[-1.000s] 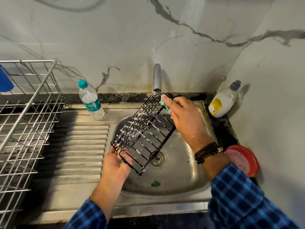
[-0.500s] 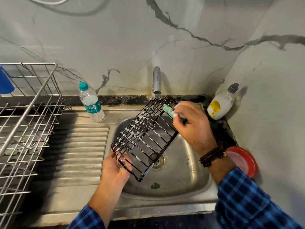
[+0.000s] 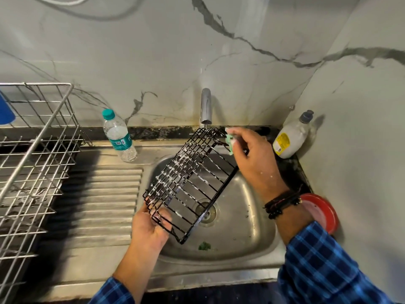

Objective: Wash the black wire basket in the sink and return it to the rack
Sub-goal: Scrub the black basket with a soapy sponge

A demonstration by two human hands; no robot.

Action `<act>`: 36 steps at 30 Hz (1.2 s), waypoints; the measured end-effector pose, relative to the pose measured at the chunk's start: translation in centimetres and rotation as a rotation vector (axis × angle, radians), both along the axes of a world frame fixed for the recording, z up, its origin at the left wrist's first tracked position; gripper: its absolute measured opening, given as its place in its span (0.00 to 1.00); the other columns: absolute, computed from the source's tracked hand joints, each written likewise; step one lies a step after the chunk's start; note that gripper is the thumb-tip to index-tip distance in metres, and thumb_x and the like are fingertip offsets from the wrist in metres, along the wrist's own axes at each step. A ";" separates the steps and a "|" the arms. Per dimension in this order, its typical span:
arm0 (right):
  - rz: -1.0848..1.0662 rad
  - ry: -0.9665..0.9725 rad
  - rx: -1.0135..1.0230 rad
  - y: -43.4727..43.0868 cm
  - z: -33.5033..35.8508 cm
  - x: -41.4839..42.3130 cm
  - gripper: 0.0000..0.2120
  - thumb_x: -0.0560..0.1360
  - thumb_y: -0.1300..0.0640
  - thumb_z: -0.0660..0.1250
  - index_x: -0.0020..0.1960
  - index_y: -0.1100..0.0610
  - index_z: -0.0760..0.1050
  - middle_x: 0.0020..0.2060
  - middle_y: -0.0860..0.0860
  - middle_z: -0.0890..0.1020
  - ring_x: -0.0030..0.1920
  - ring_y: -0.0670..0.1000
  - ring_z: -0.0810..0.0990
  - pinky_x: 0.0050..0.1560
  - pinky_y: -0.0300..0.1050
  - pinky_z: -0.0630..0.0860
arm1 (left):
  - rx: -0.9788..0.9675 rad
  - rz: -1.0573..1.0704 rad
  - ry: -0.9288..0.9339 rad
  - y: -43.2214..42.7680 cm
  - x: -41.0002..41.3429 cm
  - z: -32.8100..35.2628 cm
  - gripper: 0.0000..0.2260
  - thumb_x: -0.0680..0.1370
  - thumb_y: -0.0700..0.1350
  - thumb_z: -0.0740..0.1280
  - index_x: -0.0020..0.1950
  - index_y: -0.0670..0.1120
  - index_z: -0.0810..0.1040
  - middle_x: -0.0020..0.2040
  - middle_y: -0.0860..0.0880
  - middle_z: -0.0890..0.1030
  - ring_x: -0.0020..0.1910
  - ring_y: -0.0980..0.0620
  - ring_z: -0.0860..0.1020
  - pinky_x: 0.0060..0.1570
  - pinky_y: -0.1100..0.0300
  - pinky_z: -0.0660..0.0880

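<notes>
L hand fingers curled round black wire basket over sink, R hand fingers pinching green sponge

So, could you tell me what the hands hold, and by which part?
The left hand grips the black wire basket by its near corner; the right hand pinches a green sponge at the basket's far end.

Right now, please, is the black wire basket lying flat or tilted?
Tilted: the left hand grips the basket's near end over the sink, its far end higher, by the tap.
</notes>
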State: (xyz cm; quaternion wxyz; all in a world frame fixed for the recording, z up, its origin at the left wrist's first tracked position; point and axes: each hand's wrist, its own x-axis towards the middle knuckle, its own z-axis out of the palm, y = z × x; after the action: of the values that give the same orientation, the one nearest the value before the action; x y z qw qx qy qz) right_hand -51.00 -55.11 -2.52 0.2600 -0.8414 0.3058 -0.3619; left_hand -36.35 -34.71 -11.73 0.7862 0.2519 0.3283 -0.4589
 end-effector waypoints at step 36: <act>-0.437 -0.225 0.459 -1.7 -5.1 -9.4 0.09 0.78 0.56 0.69 0.58 0.48 0.82 0.50 0.47 0.86 0.45 0.44 0.85 0.47 0.43 0.83 | -0.074 -0.101 -0.139 -0.4 1.6 -2.0 0.17 0.85 0.52 0.54 0.38 0.51 0.68 0.22 0.54 0.66 0.15 0.60 0.64 0.14 0.69 0.64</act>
State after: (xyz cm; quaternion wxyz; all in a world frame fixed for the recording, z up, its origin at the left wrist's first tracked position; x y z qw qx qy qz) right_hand -60.41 -56.79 -7.63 0.3913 -0.6302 0.5218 -0.4214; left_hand -34.79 -35.09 -13.68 0.7918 0.2701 0.2428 -0.4911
